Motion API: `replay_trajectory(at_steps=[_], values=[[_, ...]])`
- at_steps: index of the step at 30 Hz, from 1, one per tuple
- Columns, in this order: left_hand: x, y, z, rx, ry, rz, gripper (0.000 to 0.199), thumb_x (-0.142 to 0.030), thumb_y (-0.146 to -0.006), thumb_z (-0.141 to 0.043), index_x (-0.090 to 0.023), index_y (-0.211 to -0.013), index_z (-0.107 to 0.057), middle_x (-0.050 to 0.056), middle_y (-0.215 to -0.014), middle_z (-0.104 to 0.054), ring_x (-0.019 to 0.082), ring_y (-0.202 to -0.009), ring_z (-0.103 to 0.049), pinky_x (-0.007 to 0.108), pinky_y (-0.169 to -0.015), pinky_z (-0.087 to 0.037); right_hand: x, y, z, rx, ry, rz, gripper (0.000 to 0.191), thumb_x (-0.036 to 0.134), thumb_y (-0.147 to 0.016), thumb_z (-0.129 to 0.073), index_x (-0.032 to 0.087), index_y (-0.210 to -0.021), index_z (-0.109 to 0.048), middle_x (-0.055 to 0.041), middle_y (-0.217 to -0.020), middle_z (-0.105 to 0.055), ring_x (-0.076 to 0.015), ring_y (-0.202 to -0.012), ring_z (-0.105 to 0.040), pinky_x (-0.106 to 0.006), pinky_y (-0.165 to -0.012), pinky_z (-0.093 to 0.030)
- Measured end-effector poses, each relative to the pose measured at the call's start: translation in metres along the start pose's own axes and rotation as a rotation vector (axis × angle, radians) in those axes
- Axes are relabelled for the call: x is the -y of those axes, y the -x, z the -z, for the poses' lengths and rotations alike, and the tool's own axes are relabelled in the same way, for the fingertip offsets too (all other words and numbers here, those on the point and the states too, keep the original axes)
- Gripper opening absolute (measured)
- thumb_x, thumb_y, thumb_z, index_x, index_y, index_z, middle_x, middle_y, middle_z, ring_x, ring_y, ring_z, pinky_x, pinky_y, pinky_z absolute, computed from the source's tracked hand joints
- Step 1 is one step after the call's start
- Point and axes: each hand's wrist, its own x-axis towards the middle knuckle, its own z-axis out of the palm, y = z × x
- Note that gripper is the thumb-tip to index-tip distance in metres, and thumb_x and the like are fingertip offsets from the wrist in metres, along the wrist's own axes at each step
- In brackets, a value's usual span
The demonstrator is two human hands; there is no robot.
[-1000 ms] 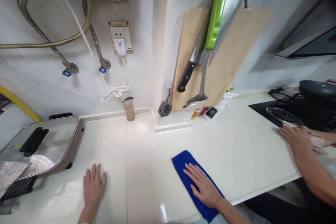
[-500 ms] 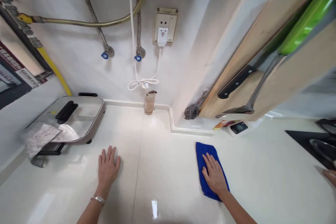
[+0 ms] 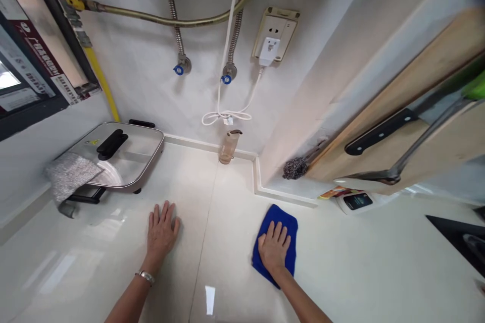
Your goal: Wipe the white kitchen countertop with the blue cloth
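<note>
resting right hand (image 3: pixel 274 248), half-spread, on matte blue cloth (image 3: pixel 285 216) near glossy counter's (image 3: pixel 231 242) back edge; left hand (image 3: pixel 162 233) flat on counter, half-spread.

- Cloth (image 3: pixel 282 214): matt fabric
- Counter (image 3: pixel 341 262): smooth, glossy
- Board (image 3: pixel 450 141): matt wood
- Scourer (image 3: pixel 294 168): rough, wiry metal
- Ribbed hoses (image 3: pixel 171 0): metal
- Plug (image 3: pixel 270 51): smooth plastic
- Lid (image 3: pixel 140 144): clear, glossy
- Wristband (image 3: pixel 145 276): shiny metal
- Knife handle (image 3: pixel 381 133): smooth, plastic-looking
- Wall (image 3: pixel 200 96): matt

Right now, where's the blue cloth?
In the head view, the blue cloth lies on the white counter, just right of centre, under the person's right hand.
</note>
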Motion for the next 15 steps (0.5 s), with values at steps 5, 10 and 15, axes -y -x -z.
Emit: replay_trajectory(at_steps=[5, 10, 15], values=[[0.001, 0.002, 0.000, -0.018, -0.011, -0.016, 0.055, -0.036, -0.098, -0.040, -0.014, -0.147, -0.052, 0.012, -0.157, -0.047, 0.041, -0.151, -0.027, 0.062, -0.121, -0.029, 0.065, -0.015, -0.001, 0.068, 0.042, 0.082, 0.064, 0.022, -0.093, -0.038, 0.000, -0.153, -0.033, -0.0282, -0.161, -0.024, -0.0449, -0.152, -0.013, -0.070, -0.117, -0.025], [0.000, 0.002, 0.001, -0.020, -0.011, -0.015, 0.054, -0.035, -0.098, -0.042, -0.016, -0.147, -0.051, 0.010, -0.157, -0.047, 0.041, -0.151, -0.029, 0.061, -0.121, -0.030, 0.110, -0.039, 0.000, 0.142, 0.079, 0.187, 0.062, 0.020, -0.092, -0.040, 0.000, -0.151, -0.037, -0.0264, -0.162, -0.024, -0.0435, -0.152, -0.013, -0.065, -0.120, -0.023], [-0.005, 0.001, 0.006, 0.011, -0.010, 0.016, 0.053, -0.034, -0.096, -0.047, -0.018, -0.146, -0.052, 0.009, -0.159, -0.044, 0.038, -0.152, -0.029, 0.058, -0.122, -0.030, 0.130, -0.074, -0.006, 0.193, 0.029, 0.252, 0.063, 0.021, -0.092, -0.040, 0.001, -0.152, -0.037, -0.0257, -0.162, -0.025, -0.0415, -0.153, -0.015, -0.065, -0.120, -0.024]])
